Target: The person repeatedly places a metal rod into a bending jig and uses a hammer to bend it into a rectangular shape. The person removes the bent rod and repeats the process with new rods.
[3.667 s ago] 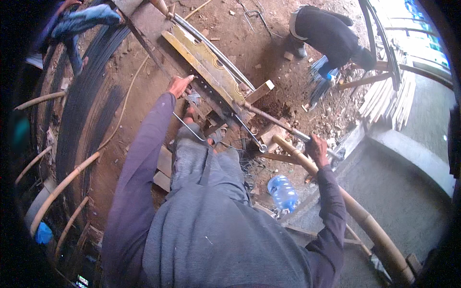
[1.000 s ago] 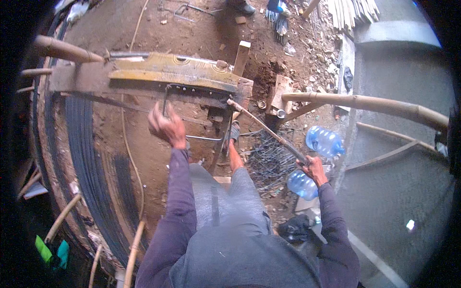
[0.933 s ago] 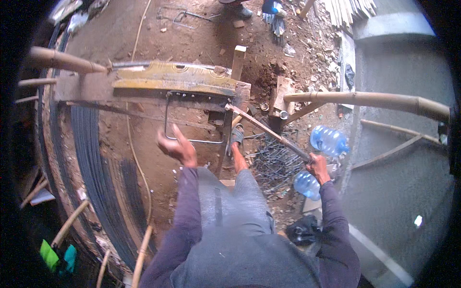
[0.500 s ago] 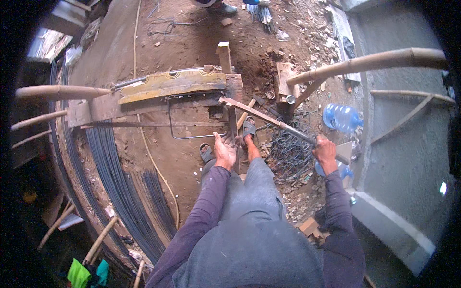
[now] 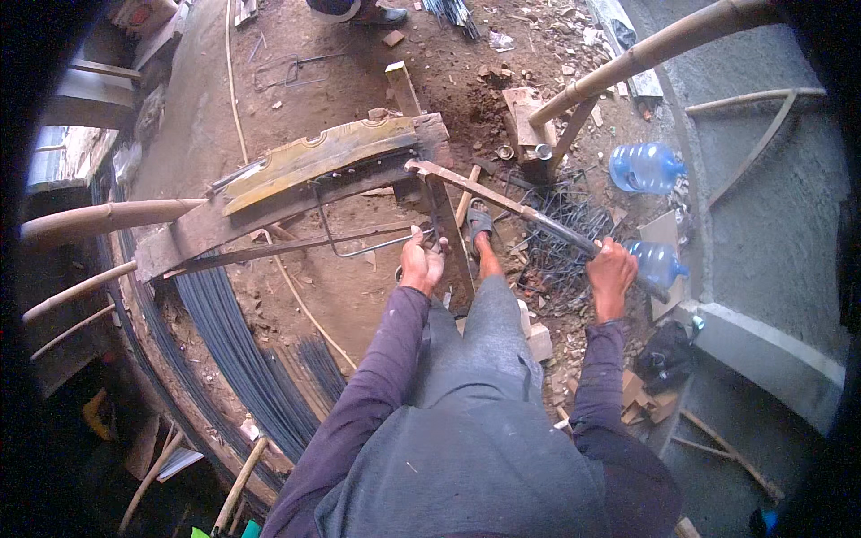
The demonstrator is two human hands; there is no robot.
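Spotting one yellow board ahead-left of the left hand; nearer, one bent rod, reaching right to that hand. Half-curled there, palm up; can't tell whether pinching. Gripping one bar tight in the right hand. Counting two bottles right of that.

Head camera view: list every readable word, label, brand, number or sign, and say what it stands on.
None can be read.
Long brown-and-grey bar in the right hand: no legible text.
Clear blue plastic bottles: no legible text.
Long yellow board: curved markings, no readable letters.
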